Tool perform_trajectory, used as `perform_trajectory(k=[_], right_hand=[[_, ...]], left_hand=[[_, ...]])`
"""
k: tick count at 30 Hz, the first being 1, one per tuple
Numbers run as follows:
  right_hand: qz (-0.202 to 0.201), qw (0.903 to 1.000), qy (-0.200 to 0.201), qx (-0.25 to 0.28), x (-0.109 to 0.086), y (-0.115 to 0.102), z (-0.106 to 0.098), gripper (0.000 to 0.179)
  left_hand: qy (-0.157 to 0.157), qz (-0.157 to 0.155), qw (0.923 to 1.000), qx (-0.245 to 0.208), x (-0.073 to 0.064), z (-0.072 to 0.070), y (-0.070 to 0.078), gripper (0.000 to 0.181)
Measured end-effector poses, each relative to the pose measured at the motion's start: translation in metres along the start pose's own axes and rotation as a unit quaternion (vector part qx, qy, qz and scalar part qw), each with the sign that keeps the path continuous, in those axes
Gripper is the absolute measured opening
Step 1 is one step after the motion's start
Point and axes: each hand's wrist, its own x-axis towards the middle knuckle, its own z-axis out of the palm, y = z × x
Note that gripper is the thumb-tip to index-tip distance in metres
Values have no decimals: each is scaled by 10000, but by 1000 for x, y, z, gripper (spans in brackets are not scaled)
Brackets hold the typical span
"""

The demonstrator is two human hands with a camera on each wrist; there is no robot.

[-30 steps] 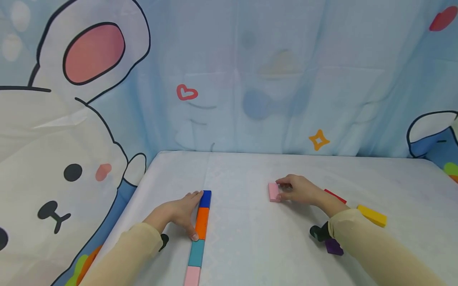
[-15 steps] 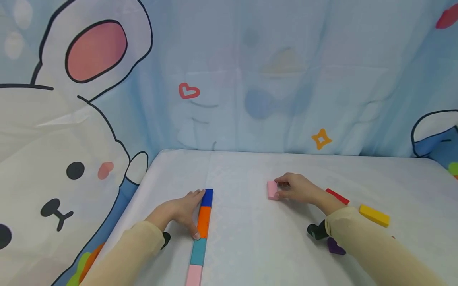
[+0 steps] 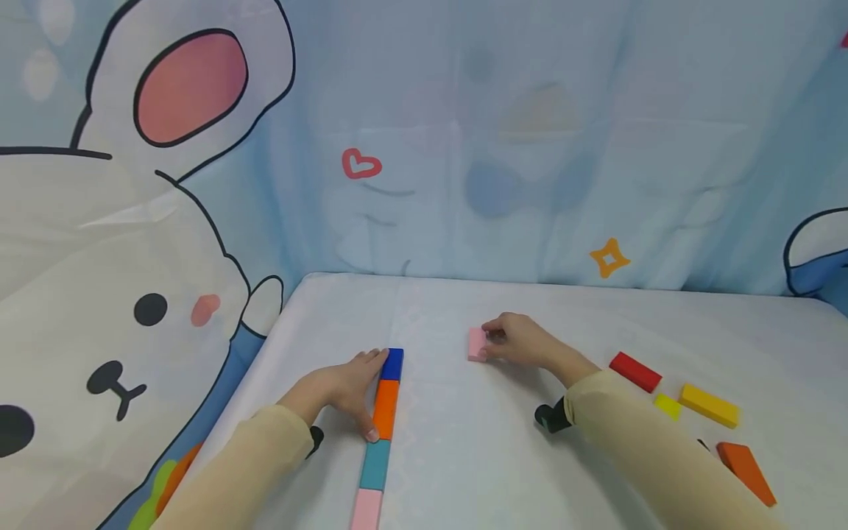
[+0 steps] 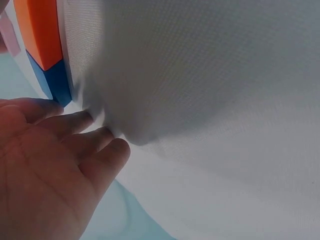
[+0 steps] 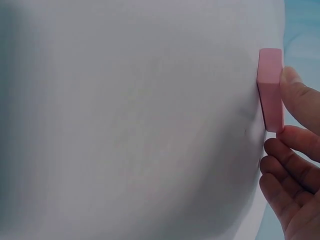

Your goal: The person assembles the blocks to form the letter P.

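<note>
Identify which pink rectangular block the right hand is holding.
The pink rectangular block pinched by the right hand, apart from the row of coloured blocks. The other pink rectangular block lies in that row, against the teal rectangular block.

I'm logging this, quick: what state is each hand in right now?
Left hand: open, touching the blue block.
Right hand: closed, holding a pink block.

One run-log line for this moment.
left hand: touches blue block in row; right hand: pinches separate pink block; red block: lies apart

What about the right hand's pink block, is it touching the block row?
No, white tabletop shows between the held pink block and the block row.
</note>
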Motion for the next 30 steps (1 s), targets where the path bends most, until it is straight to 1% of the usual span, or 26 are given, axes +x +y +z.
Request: perform_trajectory(k=[6,12,20,26,30], right_hand=[[-29,10000,-20,55,19,-19,9,53],[-52,10000,-23,54,34,-36,15,52],[29,9993,-92,367,49,-53,24,57],[58,9992,-87,375,61,-64,32,56],[-36,9995,-83,297,68,-73,35,55]], left_hand=[[8,3,9999,115,2,0,-1,126],[-21,-43,9999,131,4,-2,-1,127],[-115,-114,9998,112,4,-2,-2,127],[-151,-171,9996,152,6,-2,-2,127],[-158,-201,9996,151,6,-3,-3,127]])
